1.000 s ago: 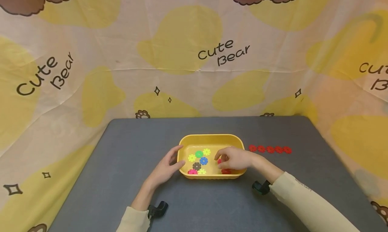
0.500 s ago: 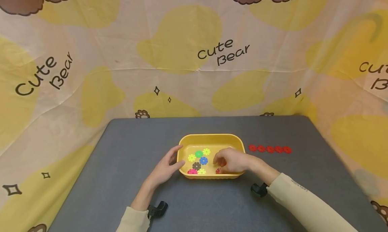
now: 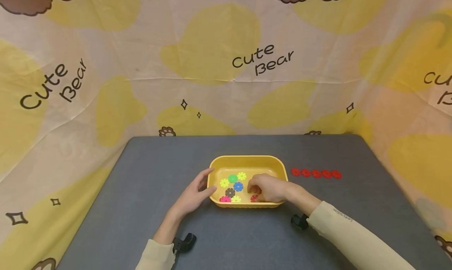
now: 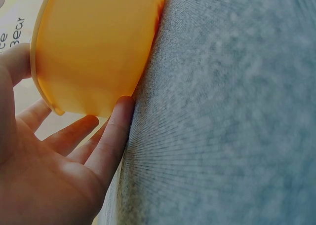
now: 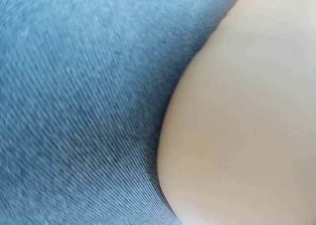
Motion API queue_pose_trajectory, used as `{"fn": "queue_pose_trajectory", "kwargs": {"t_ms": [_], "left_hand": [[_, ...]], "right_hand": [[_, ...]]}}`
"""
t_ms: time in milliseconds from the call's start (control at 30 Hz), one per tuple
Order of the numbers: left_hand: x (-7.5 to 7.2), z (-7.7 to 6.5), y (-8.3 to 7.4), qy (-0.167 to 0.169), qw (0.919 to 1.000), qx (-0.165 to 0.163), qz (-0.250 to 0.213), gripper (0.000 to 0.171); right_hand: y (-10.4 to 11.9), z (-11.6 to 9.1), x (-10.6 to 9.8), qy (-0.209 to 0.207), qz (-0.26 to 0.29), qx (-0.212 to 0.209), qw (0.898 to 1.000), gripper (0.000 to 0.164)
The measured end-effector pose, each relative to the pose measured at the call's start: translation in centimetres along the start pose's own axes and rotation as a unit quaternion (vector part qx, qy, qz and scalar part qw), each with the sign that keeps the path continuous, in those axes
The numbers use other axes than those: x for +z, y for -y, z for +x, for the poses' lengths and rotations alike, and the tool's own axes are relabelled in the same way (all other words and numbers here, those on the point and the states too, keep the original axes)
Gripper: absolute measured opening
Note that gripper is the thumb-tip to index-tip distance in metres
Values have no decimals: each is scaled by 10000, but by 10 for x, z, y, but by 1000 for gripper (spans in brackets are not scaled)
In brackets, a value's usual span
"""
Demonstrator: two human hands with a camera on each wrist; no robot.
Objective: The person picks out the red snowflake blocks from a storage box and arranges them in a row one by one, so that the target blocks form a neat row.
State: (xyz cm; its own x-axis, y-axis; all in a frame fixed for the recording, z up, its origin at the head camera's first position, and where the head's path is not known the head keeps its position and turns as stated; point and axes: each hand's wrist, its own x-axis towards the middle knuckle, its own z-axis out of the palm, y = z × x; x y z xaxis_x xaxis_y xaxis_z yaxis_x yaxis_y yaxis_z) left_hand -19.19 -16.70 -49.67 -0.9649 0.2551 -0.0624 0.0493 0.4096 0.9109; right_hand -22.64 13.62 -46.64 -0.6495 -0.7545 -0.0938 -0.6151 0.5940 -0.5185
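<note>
Left grip [image 3: 192, 194] spread against yellow tray [image 3: 247, 205]; right grip [image 3: 269, 188] curled inside.
Left fingers apart, touching the tray's left end; right fingers bent down at a red disc [image 3: 254, 198], pinch cannot be confirmed. Tray stands between the counter's [image 3: 159, 168] left and right edges; red disc row [image 3: 316, 174] lies toward the back right corner.

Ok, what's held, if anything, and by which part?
The left grip rests against the left end of the yellow tray. Whether the right grip holds the red piece beside it cannot be told; the contact is hidden.
</note>
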Motion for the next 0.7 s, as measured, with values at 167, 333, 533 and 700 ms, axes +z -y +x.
{"fn": "queue_pose_trajectory", "kwargs": {"t_ms": [167, 333, 533, 700], "left_hand": [[0, 1, 1, -25, 10000, 27, 18, 62], [0, 0, 0, 7, 10000, 64, -37, 63], [0, -1, -1, 7, 10000, 72, -58, 63], [0, -2, -2, 6, 10000, 24, -37, 63]], "right_hand": [[0, 6, 4, -207, -79, 28, 9998, 18], [1, 7, 5, -259, 82, 210, 9994, 17], [1, 6, 5, -114, -21, 127, 9999, 23], [2, 8, 7, -119, -48, 75, 9999, 23]]}}
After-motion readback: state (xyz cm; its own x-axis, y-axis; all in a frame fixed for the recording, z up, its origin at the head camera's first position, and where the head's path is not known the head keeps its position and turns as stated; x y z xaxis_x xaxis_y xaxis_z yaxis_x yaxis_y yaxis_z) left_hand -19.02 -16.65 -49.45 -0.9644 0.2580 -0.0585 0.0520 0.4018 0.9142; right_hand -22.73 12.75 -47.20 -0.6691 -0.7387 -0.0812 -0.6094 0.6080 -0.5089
